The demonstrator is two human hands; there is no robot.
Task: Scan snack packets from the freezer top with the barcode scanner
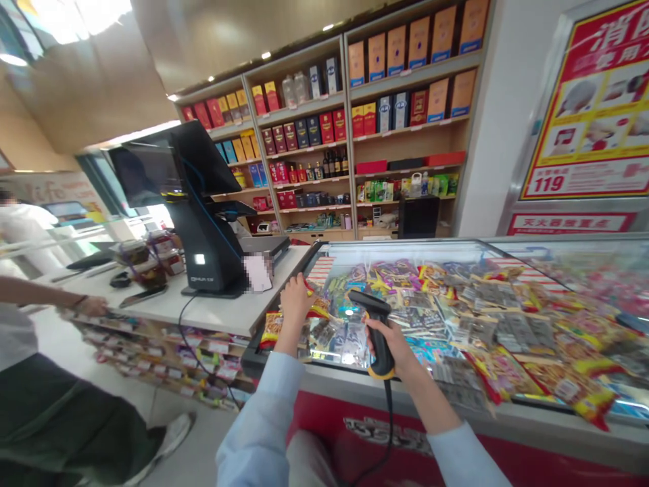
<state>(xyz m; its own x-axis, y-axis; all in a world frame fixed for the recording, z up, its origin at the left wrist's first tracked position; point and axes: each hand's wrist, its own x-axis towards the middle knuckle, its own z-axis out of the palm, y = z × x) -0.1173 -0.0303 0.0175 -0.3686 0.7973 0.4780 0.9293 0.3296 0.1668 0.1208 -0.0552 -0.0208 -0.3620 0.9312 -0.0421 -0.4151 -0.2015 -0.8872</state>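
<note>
With fingers wrapped round the handle, holds the scanner (pixel 379 333) roughly upright in the right hand (pixel 398 347) over a glass-topped case (pixel 334 384), aiming its head left towards the left hand (pixel 295 302); bends left fingers just beside a red-and-yellow packet (pixel 319 308), cannot tell whether pinching it

Scanner cable (pixel 390 412) partly below frame

Black-and-yellow scanner (pixel 380 339), yellow-and-red snack packets (pixel 568 388), pale-blue sleeves (pixel 261 414), white countertop (pixel 207 314), black register (pixel 207 230), red freezer front (pixel 349 407)
</note>
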